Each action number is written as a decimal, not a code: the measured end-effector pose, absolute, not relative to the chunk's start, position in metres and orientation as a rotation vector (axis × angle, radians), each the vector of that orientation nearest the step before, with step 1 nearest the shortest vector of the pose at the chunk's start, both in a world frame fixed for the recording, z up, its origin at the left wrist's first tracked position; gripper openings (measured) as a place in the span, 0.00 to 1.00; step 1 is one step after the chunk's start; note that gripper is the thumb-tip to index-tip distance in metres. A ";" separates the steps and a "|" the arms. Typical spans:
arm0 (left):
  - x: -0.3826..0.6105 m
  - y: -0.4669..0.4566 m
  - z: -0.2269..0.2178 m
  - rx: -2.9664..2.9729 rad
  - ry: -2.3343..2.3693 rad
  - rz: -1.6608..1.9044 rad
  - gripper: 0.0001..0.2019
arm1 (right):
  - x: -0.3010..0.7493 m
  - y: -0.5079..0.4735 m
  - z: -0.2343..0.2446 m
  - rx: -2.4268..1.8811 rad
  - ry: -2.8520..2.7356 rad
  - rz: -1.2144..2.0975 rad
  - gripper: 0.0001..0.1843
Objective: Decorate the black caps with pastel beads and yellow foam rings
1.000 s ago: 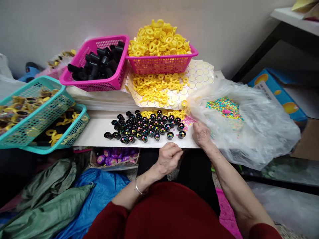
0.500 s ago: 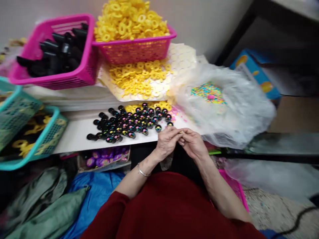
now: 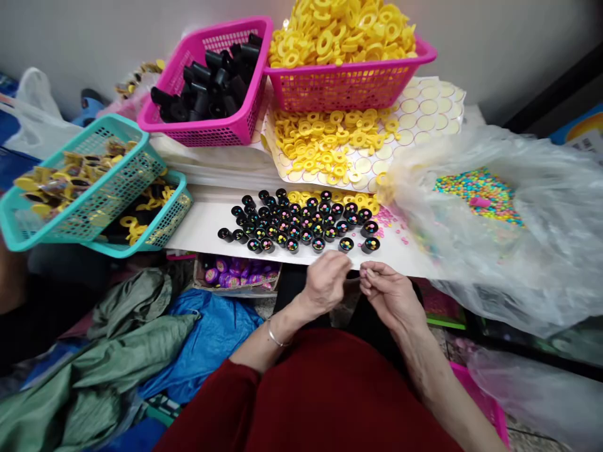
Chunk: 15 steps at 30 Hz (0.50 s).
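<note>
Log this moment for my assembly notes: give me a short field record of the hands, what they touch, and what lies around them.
left hand: curled, fingertips meeting the right's; contents hidden
right hand: pinching something small, too small to tell
nearest: black caps filled with coloured beads, on white board
right side: clear bag of pastel beads
behind: pink basket heaped with yellow rings; pink basket of black tubes
left side: teal baskets, stacked
</note>
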<state>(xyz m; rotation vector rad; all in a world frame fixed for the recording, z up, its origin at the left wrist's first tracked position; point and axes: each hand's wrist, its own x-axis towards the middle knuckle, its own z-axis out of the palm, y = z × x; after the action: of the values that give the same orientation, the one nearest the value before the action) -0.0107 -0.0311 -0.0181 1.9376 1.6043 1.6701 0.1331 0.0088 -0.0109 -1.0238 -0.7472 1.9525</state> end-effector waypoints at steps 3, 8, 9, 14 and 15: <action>-0.060 -0.044 -0.006 1.651 1.969 1.953 0.04 | 0.139 0.016 -0.018 -1.118 -0.799 1.701 0.11; -0.143 -0.061 0.000 0.737 1.830 2.149 0.09 | 0.161 0.036 -0.047 -1.325 -0.911 1.302 0.11; -0.151 -0.064 0.000 0.634 1.735 2.138 0.10 | 0.165 0.041 -0.053 -1.377 -0.979 1.205 0.10; -0.162 -0.074 0.002 0.487 1.586 2.019 0.13 | 0.178 0.065 -0.069 -1.437 -1.567 0.633 0.07; -0.163 -0.074 0.002 0.508 1.619 2.017 0.12 | 0.178 0.069 -0.070 -1.408 -1.668 0.560 0.07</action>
<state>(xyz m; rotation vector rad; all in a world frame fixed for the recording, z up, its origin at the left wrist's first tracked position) -0.1629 -0.0736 0.0020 0.5081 1.6188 2.0168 0.1784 0.0688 -0.0702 -1.4083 -1.6677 0.5600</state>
